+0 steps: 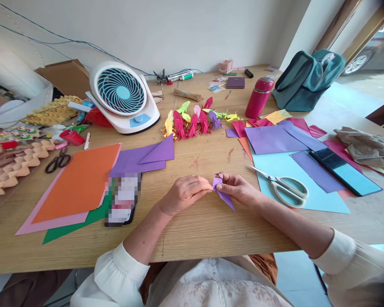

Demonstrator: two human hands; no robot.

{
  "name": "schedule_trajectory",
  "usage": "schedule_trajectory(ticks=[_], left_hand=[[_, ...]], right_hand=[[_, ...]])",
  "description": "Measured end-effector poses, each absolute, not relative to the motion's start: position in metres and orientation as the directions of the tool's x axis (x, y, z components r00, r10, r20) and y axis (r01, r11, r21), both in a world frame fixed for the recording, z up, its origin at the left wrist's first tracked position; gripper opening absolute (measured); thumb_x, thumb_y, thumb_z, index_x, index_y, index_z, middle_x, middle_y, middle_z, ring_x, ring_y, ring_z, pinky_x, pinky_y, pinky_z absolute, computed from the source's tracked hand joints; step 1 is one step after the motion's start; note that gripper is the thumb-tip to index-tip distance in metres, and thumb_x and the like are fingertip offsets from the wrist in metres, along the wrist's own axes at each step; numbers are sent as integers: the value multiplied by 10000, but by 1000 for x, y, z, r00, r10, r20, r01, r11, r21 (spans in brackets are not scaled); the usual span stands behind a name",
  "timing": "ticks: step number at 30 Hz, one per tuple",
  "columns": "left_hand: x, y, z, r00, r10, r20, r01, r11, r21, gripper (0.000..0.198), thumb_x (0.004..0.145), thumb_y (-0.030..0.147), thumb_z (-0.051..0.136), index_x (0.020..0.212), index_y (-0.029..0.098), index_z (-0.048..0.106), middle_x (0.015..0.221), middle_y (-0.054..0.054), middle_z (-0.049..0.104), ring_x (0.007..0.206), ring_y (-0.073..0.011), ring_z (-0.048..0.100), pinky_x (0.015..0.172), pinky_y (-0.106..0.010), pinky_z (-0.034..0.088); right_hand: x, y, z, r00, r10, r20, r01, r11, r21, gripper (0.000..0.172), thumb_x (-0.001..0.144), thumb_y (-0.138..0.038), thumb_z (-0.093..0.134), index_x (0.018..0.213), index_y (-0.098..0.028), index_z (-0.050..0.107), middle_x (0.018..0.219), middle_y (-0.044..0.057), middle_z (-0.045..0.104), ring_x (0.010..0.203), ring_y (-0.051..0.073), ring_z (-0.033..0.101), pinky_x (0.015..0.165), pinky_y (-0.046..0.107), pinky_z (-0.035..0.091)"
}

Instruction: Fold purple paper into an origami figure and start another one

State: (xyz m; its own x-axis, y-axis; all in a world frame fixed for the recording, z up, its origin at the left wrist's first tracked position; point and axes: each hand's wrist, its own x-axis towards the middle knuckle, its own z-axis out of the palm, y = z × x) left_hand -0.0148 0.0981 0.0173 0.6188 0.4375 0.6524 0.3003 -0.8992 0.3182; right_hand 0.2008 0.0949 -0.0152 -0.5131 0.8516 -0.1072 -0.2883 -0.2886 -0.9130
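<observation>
A: Where's the paper (224, 199)?
B: Right between the two sets of fingers, held up just above the table (195, 238), a small folded purple piece with one point slanting down below the right fingertips.

A: And the hands?
B: The right hand (238, 189) has it gripped between thumb and fingers. The left hand (187, 192) is pinched narrow at its left edge; how much is caught there, I can't tell.

A: How would it handle?
B: Feather-light, I'd judge, a bit stiff where layered, easy to crease or tear. Best held flat near the folds, not by the thin point.

A: Anything close?
B: Scissors (289, 192) lie right of the right fingers; folded figures (192, 123) sit beyond both hands.
</observation>
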Motion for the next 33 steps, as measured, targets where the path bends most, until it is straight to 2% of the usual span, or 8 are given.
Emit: schedule_trajectory(ticks=[12,23,33], left_hand=[[-16,98,17,634,438,638,289,-899,330,105,928,126,612,995,185,668,940,-35,737,855,-114,691,777,-207,516],[-17,99,15,631,436,642,333,-899,283,114,929,129,611,1007,192,666,942,-24,733,872,-110,690,786,-205,516],[-17,103,17,667,448,595,255,-888,383,146,928,102,593,1017,193,664,1021,-55,707,948,-128,680,852,-230,531]], right_hand=[[200,95,-16,-532,843,-82,-313,-286,-906,351,684,-358,874,845,-200,605,758,-34,585,634,91,480,572,215,372],[201,97,-19,-515,848,-121,-284,-302,-910,360,637,-340,899,816,-180,631,735,-34,585,631,90,475,586,223,352],[201,98,-13,-549,822,-153,-217,-317,-923,400,635,-426,889,758,-158,618,639,-53,515,559,70,398,536,223,276]])
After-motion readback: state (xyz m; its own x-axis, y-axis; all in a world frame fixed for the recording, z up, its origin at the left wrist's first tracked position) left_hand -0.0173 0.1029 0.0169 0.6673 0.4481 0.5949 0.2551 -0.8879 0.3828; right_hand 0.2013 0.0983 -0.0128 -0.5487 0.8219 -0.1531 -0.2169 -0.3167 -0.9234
